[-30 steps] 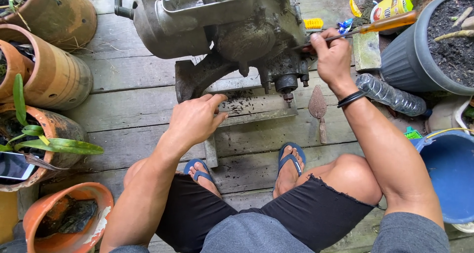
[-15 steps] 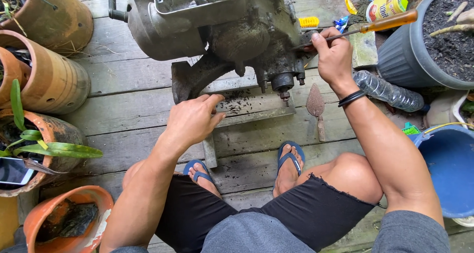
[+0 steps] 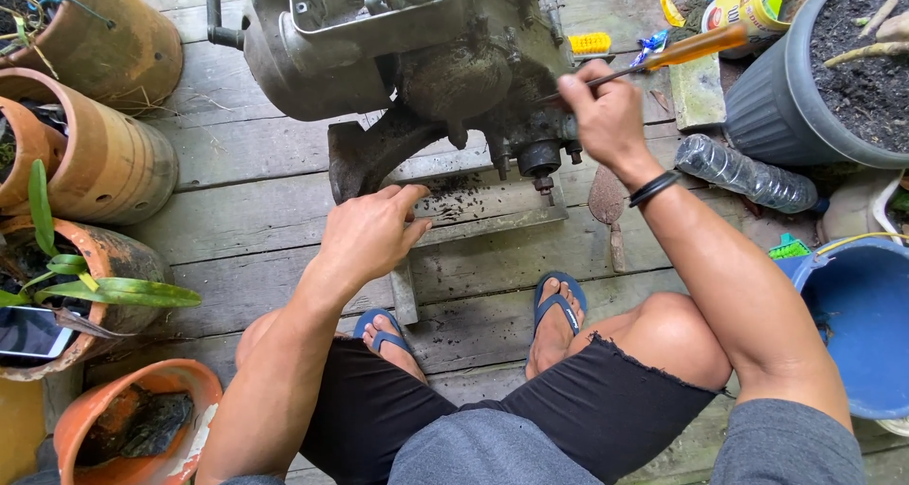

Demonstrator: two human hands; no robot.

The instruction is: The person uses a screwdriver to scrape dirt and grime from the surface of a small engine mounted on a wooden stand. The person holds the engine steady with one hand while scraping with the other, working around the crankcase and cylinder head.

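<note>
Soft, even daylight fills the scene, bright without glare. Only a faint shadow lies under the engine (image 3: 407, 68). Focus is sharp; straight planks (image 3: 256, 229) bend slightly near the edges.

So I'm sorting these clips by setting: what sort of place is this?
Probably a garden porch or backyard deck used for repairs: weathered floor planks, clay plant pots, and a grimy engine that the right hand works on with a screwdriver.

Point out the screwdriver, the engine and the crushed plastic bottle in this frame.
screwdriver (image 3: 696, 47): head view, on its orange handle, held in the right hand (image 3: 606, 116).
engine (image 3: 379, 49): head view, on its grey metal casing.
crushed plastic bottle (image 3: 743, 174): head view, mid-body, lying on the planks.
</note>
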